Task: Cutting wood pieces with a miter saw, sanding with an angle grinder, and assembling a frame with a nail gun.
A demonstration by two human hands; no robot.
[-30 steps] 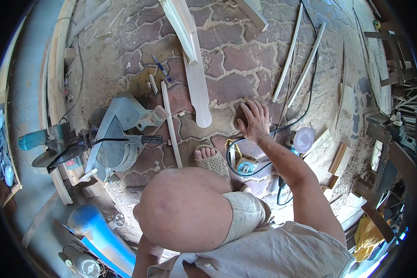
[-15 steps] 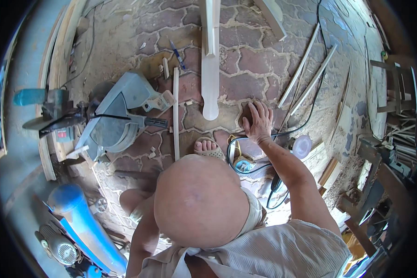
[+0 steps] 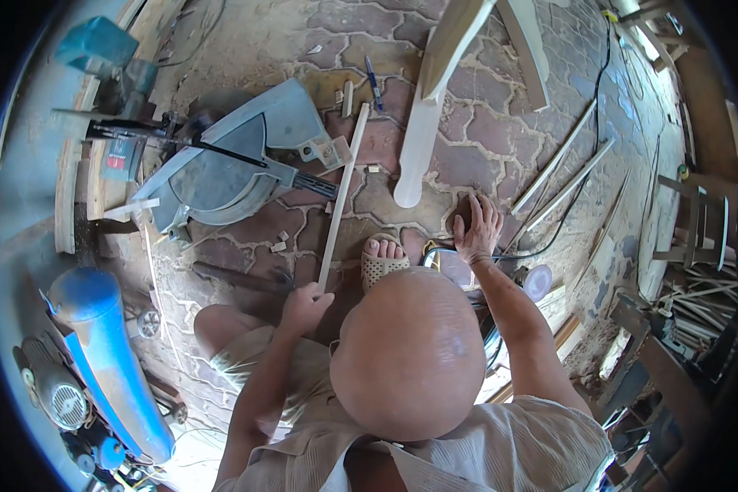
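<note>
My left hand point(image 3: 305, 308) is closed in a fist above my left knee, beside the near end of a thin wooden strip point(image 3: 346, 193); what it holds, if anything, is hidden. A dark bar-like tool point(image 3: 236, 277) lies on the paving just beyond that hand. My right hand point(image 3: 478, 233) is open, fingers spread, held low over or resting on the pavers; contact is unclear. It is nearest to a pale wooden board with a rounded end point(image 3: 416, 156). My sandalled foot point(image 3: 383, 261) is between the hands.
On the left stands a mitre saw point(image 3: 238, 168), with a blue tank point(image 3: 90, 344) and a motor point(image 3: 61, 394) nearer. A blue pen point(image 3: 373, 82) lies beyond. Several wooden strips point(image 3: 570, 184), a black cable point(image 3: 603, 90) and a round purple-grey lid point(image 3: 537, 282) lie on the right.
The view has shifted, so the saw and board appear further right. My left hand has come into sight from behind my head, now closed by the strip. My right hand stays open.
</note>
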